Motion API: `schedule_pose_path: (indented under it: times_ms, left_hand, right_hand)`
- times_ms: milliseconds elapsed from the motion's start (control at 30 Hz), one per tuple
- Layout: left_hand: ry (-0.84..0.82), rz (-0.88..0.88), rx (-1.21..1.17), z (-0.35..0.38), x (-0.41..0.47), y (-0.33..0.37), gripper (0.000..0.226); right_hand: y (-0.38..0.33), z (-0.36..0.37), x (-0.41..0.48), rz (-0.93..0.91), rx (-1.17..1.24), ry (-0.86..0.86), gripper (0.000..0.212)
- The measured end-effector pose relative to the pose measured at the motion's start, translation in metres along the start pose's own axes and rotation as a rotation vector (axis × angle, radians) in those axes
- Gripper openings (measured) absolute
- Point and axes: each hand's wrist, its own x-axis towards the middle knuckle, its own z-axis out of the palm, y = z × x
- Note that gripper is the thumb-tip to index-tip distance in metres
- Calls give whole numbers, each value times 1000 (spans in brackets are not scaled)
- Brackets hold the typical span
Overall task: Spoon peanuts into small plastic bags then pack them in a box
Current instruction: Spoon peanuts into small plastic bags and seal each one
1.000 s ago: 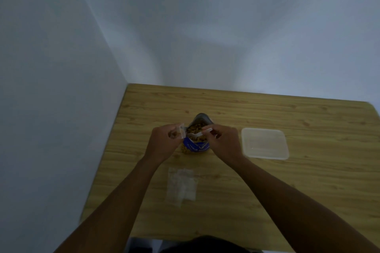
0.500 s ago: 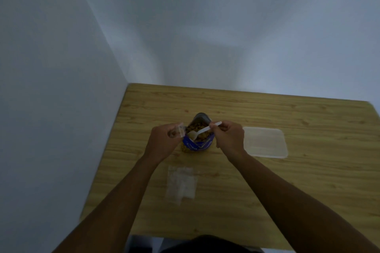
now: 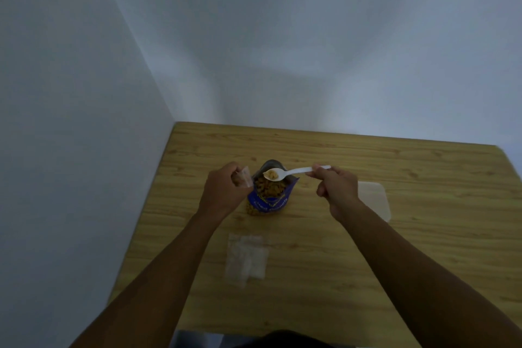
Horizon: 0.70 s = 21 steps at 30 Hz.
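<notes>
Above the peanut bag [image 3: 271, 192], the spoon [image 3: 285, 173] has risen, loaded.

A wooden worktop [image 3: 367, 277] with pale yellow grain sits pushed into the room's corner. Plain bluish-white walls [image 3: 310, 37] meet just behind its far left edge. The light is dim, possibly from overhead, leaving soft shadow there.

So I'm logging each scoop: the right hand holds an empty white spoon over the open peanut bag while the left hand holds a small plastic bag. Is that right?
Not quite. The head view shows the white spoon in the right hand loaded with peanuts, not empty. It is over the open peanut bag, and the left hand holds a small plastic bag.
</notes>
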Motion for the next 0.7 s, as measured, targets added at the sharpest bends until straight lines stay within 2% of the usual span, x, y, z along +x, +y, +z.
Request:
schedule_pose_path:
  times_ms: [167, 567, 700]
  left_hand:
    - [-14, 3, 9, 6, 8, 15, 22]
    - [-39, 38, -23, 20, 16, 41, 24]
    - [-15, 56, -45, 24, 17, 50, 22]
  right_hand:
    - [-32, -8, -4, -85, 17, -36, 6]
    - [-59, 7, -20, -300, -149, -111, 7]
    - [-68, 21, -32, -470, -282, -186, 9]
